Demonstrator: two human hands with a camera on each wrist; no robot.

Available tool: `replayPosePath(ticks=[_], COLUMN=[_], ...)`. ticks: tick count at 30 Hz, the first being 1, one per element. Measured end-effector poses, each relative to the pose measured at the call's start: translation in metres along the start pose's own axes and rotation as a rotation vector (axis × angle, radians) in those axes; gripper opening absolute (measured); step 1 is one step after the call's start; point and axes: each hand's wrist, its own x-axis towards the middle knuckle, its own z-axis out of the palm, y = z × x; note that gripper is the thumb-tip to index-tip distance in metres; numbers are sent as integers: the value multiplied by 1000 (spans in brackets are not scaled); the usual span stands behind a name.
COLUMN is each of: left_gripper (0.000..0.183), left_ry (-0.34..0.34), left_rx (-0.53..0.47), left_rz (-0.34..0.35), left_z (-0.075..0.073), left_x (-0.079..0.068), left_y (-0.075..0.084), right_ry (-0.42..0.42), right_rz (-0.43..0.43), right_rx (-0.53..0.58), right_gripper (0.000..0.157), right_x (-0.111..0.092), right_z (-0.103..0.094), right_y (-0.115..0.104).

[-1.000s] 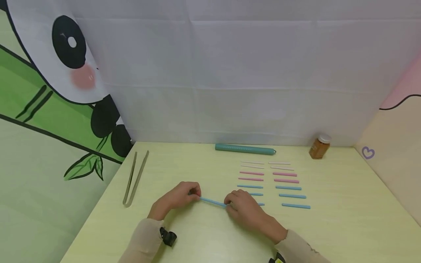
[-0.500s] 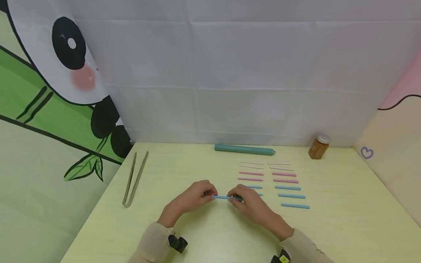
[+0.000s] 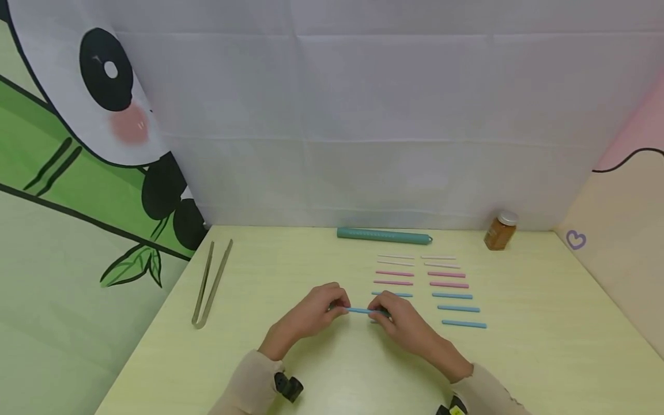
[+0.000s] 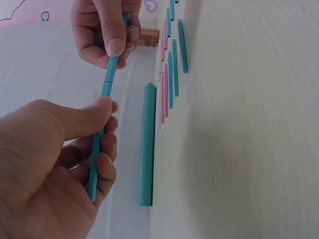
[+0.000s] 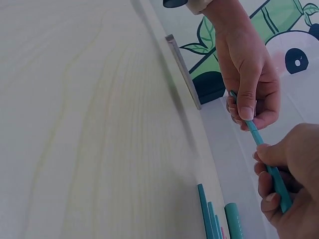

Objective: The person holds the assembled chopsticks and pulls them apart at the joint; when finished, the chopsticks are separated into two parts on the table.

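A slim blue stick (image 3: 358,310) with a seam across it is held above the table between both hands. My left hand (image 3: 319,311) pinches one end between thumb and fingers, and my right hand (image 3: 402,323) pinches the other end. In the left wrist view the stick's seam section (image 4: 108,77) shows in the short gap between the hands. In the right wrist view the blue stick (image 5: 255,134) runs through both grips. Beyond the right hand lies a blue stick (image 3: 404,295) of the left column, with others partly hidden.
Two columns of sticks lie on the table, among them a pink stick (image 3: 447,275), a white stick (image 3: 438,257) and a blue stick (image 3: 464,324). A teal tube (image 3: 384,236) lies behind, metal tongs (image 3: 210,288) at left, a brown jar (image 3: 500,231) at back right.
Both hands have shifted right and drawn closer together, the left one moving more. Less of the stick shows between them, and it has gone from slanted to nearly level.
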Motion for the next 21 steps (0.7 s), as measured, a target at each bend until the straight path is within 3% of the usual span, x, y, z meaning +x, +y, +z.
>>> replayPosePath(ticks=[21], left_gripper=[4], left_ry=[30], left_rx=[-32], left_rz=[57], left_z=[8], left_x=[12], left_y=[4], right_ry=[27], right_rz=[-6], right_rx=[-39], right_gripper=[7], right_x=[-12], right_z=[-8], right_y=[7])
